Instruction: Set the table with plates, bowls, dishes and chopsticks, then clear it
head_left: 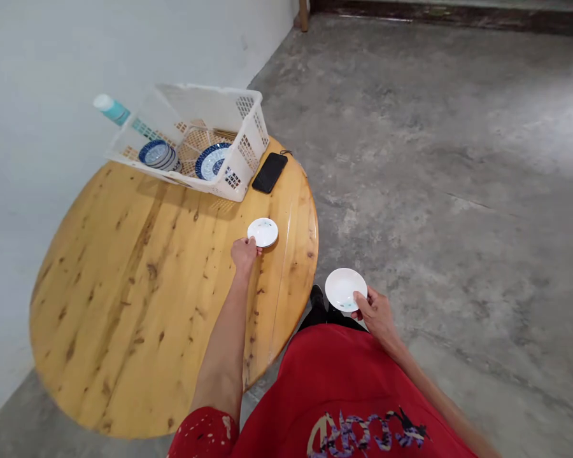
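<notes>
My left hand [246, 252] pinches the near-left rim of a small white saucer [263, 231], which is over the right part of the round wooden table [109, 280]. Whether the saucer touches the tabletop I cannot tell. Off the table's edge, above the floor, my right hand [374, 310] grips a white bowl [342, 284] by its right rim, with the thumb inside. The bowl tilts toward me and shows a small greenish pattern near the thumb. Both dishes look bare inside.
A white plastic basket [205, 186] at the table's back holds stacked blue-and-white bowls [156, 154], a blue-rimmed plate [212, 161] and chopsticks-like sticks. A black phone [270, 172] lies beside it. Behind stands a teal bottle [112, 109] near the wall. Grey concrete floor [439, 165] extends right.
</notes>
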Motion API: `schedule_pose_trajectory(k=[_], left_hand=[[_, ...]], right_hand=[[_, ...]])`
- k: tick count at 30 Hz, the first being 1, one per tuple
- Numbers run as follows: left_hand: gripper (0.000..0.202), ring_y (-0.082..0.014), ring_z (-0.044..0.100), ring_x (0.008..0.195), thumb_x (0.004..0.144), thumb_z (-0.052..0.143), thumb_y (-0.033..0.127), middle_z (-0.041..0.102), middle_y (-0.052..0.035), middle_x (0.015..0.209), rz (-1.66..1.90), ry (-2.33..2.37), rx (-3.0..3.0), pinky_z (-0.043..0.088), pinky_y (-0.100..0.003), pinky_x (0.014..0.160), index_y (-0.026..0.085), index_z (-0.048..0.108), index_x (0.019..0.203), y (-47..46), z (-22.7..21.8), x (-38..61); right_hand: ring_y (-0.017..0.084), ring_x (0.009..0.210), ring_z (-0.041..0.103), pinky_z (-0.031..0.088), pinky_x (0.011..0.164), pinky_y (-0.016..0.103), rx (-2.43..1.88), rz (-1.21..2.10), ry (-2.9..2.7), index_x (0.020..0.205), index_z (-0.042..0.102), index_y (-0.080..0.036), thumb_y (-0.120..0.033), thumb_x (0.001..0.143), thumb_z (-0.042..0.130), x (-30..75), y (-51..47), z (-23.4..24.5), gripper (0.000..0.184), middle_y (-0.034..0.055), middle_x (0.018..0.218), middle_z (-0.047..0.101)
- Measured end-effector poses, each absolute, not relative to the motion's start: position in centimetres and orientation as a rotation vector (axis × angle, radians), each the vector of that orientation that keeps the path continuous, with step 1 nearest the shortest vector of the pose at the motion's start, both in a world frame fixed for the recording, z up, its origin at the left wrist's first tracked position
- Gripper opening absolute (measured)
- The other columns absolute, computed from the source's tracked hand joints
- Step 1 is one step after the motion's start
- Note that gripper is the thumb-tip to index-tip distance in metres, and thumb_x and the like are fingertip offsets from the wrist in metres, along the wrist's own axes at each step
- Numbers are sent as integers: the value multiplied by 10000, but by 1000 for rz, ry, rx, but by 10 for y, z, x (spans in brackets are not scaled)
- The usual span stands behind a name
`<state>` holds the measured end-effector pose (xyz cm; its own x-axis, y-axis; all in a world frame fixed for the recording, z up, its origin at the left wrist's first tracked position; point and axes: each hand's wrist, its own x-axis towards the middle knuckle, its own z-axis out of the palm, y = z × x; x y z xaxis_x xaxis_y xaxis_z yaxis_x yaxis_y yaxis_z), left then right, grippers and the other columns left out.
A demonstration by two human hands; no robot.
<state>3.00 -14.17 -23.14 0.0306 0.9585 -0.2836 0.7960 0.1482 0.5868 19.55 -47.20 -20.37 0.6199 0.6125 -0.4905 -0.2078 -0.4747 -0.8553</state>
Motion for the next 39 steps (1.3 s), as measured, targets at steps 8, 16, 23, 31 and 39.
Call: schedule_pose_trajectory(k=[8,16,23,31,39], left_hand=[[335,-319,673,943,867,484,440,741,-152,898,187,1914,1845,466,-376,789,194,684,758,-138,-224,22],[391,-316,682,936,914,431,503,742,-146,926,109,1831,1851,472,-374,789,193,650,1009,-135,-235,11],[295,-299,690,935,932,421,337,734,-122,798,200,1665,1675,460,-366,833,163,589,1102,-138,-239,18],[277,-310,678,971,941,411,328,729,-144,904,162,1664,1693,460,-363,792,160,583,1079,-162,-232,24],[278,-272,695,959,962,396,336,740,-127,915,116,1758,1586,462,-332,788,169,565,1107,-185,-233,36]], right_hand=[[148,434,587,424,406,237,-1851,1013,-451,914,648,-124,-525,805,593,202,-423,-195,419,-4,581,609],[138,425,574,420,401,237,-1879,1063,-575,885,625,-131,-531,809,606,180,-381,-197,408,-16,591,603],[133,426,556,411,406,233,-1868,1121,-570,865,621,-137,-492,783,636,172,-344,-198,365,-31,539,585],[94,405,517,392,410,217,-1741,1200,-450,783,599,-145,-417,678,704,189,-280,-195,310,-30,554,589],[124,449,541,408,430,244,-1826,1272,-665,874,615,-145,-493,705,636,217,-236,-203,388,5,642,642]])
